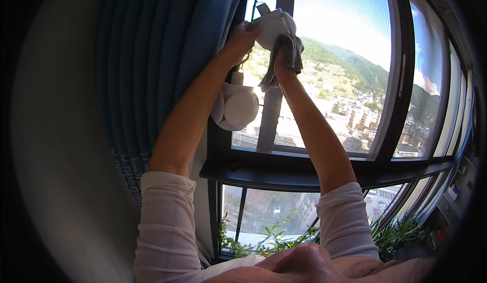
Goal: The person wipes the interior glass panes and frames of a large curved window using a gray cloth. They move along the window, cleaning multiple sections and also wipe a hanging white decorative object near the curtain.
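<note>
A white rounded hanging ornament (269,31) with disc-like faces is in front of the window, high in the view. My left hand (242,42) grips its left side, close to a dark green cord (253,10) with a ring in it. In my right hand (281,63) is a grey cloth (292,52), pressed to the ornament's lower right side. Below my left hand hangs a second white ornament (240,108) of similar shape, partly behind my left forearm. Some fingers of both hands are hidden by the ornament and the cloth.
A blue curtain (152,54) hangs along the left. Behind the ornaments stands a dark-framed window (399,73) with a mesh screen. A dark ledge (262,174) runs beneath it, bearing a small brown object (235,166). Green plants (274,235) grow by the lower panes.
</note>
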